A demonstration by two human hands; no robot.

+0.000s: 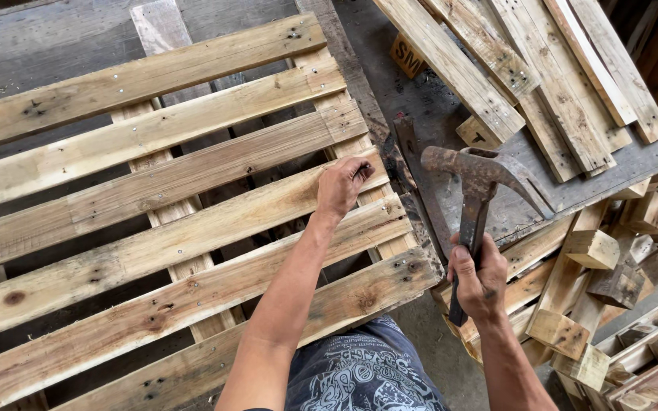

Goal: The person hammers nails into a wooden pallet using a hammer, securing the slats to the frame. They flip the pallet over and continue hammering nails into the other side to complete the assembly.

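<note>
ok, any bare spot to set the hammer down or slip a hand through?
Bare grey board between the pallet and the plank stack, behind the raised hammer. Hand-wide gaps run between the pallet slats left of the left hand. Crowded: loose blocks beside the right hand.

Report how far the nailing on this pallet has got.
Done: the slats of the pallet already show nail heads at their right ends. In hand: the left hand pinches something small, probably a nail, on a slat end, while the right hand holds the rusty hammer raised. Left: that strike; loose boards lie unused.
</note>
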